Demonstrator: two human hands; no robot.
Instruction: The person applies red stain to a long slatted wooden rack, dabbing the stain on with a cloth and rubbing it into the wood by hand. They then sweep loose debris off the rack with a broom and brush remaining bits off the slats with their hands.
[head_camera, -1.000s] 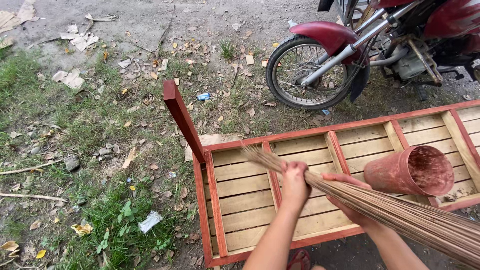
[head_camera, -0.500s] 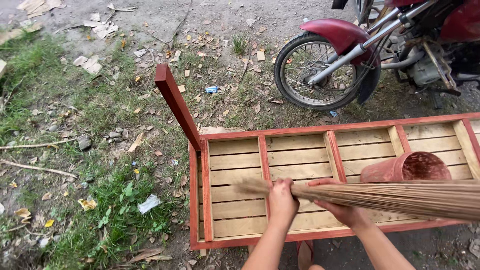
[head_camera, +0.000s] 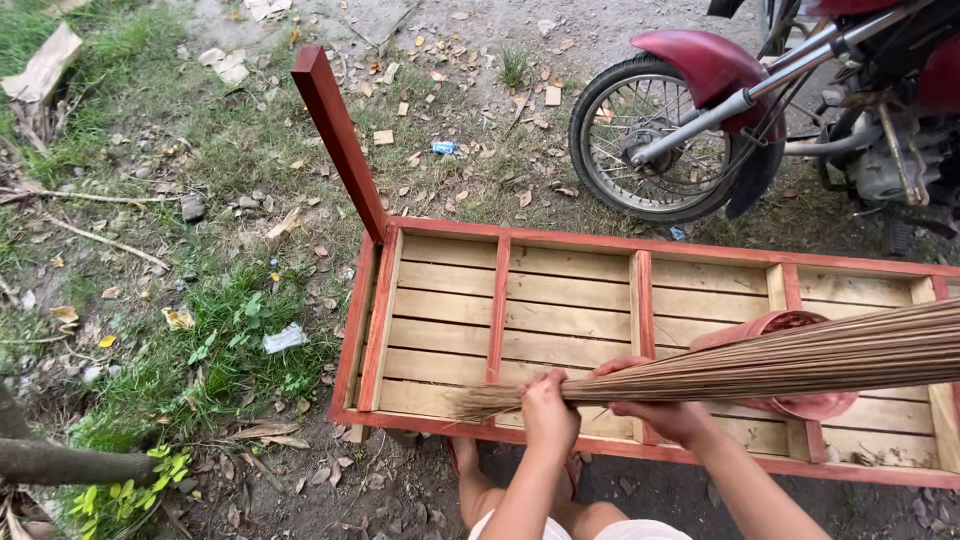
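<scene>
Both my left hand (head_camera: 547, 412) and right hand (head_camera: 665, 412) clench the broom (head_camera: 800, 360) over the bench's (head_camera: 560, 320) near edge; grass (head_camera: 150, 250) lies left.

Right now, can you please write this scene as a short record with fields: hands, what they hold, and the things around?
left hand: closed around the stick broom near its thin end
right hand: also gripping the broom, beside the left hand
broom: lies nearly level over the wooden frame
frame: red edges, pale slats, one red post sticking up
pot: reddish, lying on the slats behind the broom
motorbike: front wheel beyond the frame
ground: grass, dry leaves, litter
</scene>
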